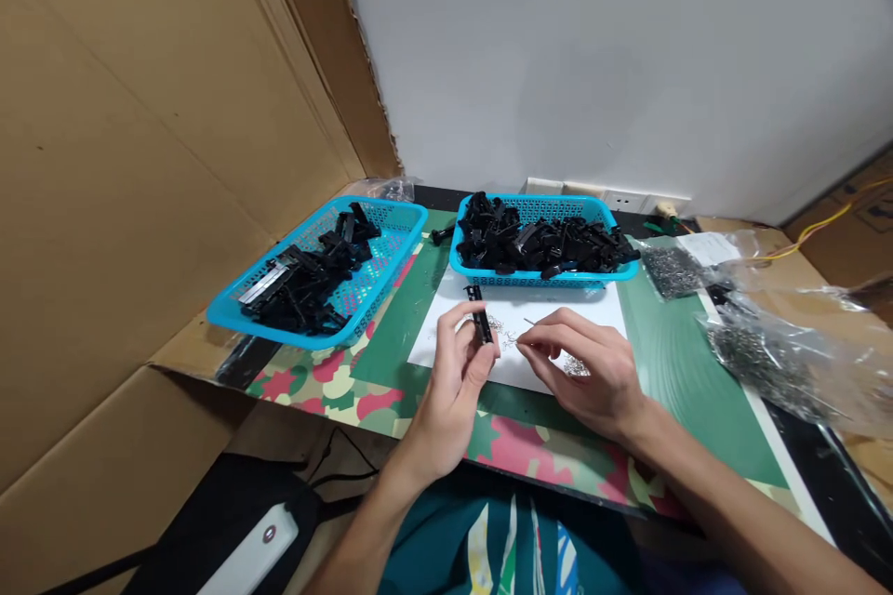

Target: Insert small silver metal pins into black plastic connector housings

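My left hand (457, 381) is closed around a narrow black plastic part (479, 314), held upright above the white sheet (436, 335). To its right, my right hand (586, 367) pinches a thin metal piece (528, 323) between thumb and fingers; its exact kind is too small to make out. A small gap separates the fingertips of the two hands. Tiny silvery metal pieces (511, 339) lie scattered on the sheet between them, and another little heap (576, 364) shows partly under my right hand.
A blue basket (391, 297) of black parts stands at the left, and a second blue basket (544, 280) behind the sheet. Clear bags of small metal pieces (671, 271) lie at the right. Cardboard (174, 112) walls the left side; sockets (626, 201) line the back wall.
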`<state>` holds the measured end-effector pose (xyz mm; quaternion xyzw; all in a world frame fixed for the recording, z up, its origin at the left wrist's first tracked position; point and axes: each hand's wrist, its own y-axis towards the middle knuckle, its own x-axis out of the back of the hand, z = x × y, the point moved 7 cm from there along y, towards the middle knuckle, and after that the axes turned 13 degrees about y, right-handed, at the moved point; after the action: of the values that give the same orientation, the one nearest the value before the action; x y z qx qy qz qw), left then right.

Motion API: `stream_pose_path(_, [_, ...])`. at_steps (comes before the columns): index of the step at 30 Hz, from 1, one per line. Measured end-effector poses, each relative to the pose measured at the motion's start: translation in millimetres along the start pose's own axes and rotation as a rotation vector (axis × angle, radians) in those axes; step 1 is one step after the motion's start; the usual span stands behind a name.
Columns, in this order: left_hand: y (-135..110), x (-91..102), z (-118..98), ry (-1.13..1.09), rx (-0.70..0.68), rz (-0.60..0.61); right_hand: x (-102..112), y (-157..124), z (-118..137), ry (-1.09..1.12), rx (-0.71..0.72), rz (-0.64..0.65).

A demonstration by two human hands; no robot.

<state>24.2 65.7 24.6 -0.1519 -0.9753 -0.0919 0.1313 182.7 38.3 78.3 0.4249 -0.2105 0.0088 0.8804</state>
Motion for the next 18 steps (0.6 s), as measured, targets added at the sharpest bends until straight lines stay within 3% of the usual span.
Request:
stream_pose_path(6, [-2.3, 7.6, 0.6, 0.084, -0.067, -0.016, -4.5, -4.6, 7.5, -0.045, 0.089, 0.041])
stream_pose_path(18, [-11.4, 12.8, 4.3, 0.471, -0.370, -0.151, -7.4, -8.7, 14.7, -0.088, 0.139, 0.075])
